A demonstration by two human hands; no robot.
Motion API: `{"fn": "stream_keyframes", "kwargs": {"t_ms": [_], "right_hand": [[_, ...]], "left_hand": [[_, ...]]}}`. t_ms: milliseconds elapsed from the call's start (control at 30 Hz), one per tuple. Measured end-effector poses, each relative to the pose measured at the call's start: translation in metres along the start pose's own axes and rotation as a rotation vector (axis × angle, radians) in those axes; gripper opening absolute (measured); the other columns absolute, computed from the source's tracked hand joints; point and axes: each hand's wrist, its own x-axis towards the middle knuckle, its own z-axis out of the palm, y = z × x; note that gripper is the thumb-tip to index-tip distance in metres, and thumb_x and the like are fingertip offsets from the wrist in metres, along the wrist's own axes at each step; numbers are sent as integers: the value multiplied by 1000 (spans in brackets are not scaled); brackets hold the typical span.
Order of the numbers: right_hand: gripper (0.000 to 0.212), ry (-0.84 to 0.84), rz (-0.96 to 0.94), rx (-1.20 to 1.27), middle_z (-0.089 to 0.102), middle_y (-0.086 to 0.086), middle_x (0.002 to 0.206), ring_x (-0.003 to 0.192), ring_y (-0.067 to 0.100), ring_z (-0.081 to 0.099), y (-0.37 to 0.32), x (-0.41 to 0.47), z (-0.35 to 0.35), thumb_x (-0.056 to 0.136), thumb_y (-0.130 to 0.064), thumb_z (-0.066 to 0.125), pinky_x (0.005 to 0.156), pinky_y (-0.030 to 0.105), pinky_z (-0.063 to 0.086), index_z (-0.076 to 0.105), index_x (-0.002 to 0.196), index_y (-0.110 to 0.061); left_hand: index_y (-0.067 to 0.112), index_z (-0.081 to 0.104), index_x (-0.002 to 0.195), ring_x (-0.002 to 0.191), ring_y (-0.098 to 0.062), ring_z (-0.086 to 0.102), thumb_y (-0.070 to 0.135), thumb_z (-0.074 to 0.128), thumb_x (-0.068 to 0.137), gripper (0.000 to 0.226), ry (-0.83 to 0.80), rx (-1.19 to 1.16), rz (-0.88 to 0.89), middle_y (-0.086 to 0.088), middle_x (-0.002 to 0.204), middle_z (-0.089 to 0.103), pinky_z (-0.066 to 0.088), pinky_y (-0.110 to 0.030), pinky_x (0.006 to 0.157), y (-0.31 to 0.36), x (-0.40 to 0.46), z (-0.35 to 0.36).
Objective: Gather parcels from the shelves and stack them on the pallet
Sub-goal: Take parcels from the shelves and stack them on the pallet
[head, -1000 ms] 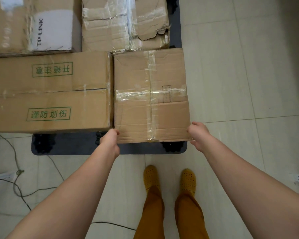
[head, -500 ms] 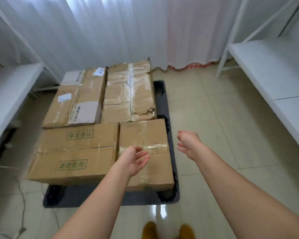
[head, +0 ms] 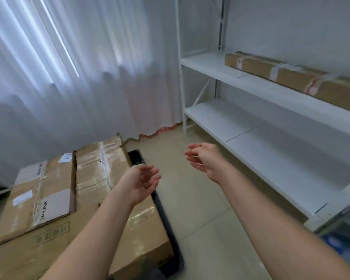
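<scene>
Left hand [head: 140, 183] and right hand [head: 203, 158]: each grip loose-fingered, holding nothing, apart above bare floor [head: 192, 199]; stacked parcels [head: 101, 170] on black pallet [head: 166, 215] lower left, partly cropped; long parcel [head: 291, 75] on shelf [head: 251, 81], right end cut off

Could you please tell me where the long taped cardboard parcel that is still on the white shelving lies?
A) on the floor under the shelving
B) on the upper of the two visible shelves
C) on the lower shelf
B: the long taped cardboard parcel lies along the upper shelf of the white shelving, above the lower shelf.
</scene>
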Motion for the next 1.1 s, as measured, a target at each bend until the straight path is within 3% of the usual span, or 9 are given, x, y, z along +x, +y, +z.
{"fn": "stream_keyframes", "kwargs": {"t_ms": [200, 333, 467, 600, 800, 933, 1100], "right_hand": [[22, 184, -85, 35, 70, 2, 85, 76, 14, 63, -30, -103, -97, 96, -3, 46, 75, 25, 52, 64, 101, -15], [19, 324, -123, 110, 69, 3, 86, 78, 15, 62, -38, -169, -180, 96, -3, 47, 73, 24, 52, 63, 96, -13], [21, 477, -157, 185, 69, 5, 89, 83, 17, 63, -40, -230, -264, 97, -2, 45, 79, 27, 54, 63, 105, -10], [19, 568, -188, 250, 69, 7, 92, 81, 16, 63, -42, -285, -344, 98, -2, 47, 85, 31, 54, 63, 100, -11], [21, 726, -196, 259, 71, 9, 97, 80, 16, 64, -29, -399, -495, 99, -2, 46, 80, 29, 54, 65, 104, -10], [22, 967, -249, 290, 70, 7, 96, 82, 15, 63, -17, -485, -604, 100, -3, 45, 79, 27, 52, 64, 108, -9], [21, 1179, -300, 388, 69, 5, 82, 70, 12, 62, 4, -582, -703, 97, 0, 45, 70, 23, 51, 63, 96, -12]], "left_hand": [[8, 57, 91, 70, -15, 58, 12, 44, 97, 15, -109, 119, -19, -4, 85, 63, 43, -23, 59, -17, -58, 71], [8, 58, 90, 76, -18, 60, 10, 47, 96, 13, -290, 227, -34, -4, 89, 64, 45, -25, 63, -46, -114, 149], [8, 59, 92, 78, -19, 61, 11, 47, 97, 14, -447, 307, -7, -5, 90, 64, 46, -24, 67, -76, -177, 223], [7, 58, 87, 75, -19, 58, 9, 47, 97, 15, -537, 359, 31, -5, 88, 63, 44, -23, 66, -111, -231, 293], [8, 56, 86, 71, -17, 56, 8, 44, 96, 15, -698, 449, -5, -4, 83, 62, 45, -22, 61, -207, -319, 424], [9, 58, 87, 65, -17, 55, 8, 45, 96, 16, -856, 527, -49, -3, 60, 65, 45, -24, 59, -287, -395, 514], [11, 58, 86, 70, -17, 56, 11, 44, 98, 18, -1048, 653, -99, -4, 73, 64, 43, -26, 66, -373, -488, 592]]}}
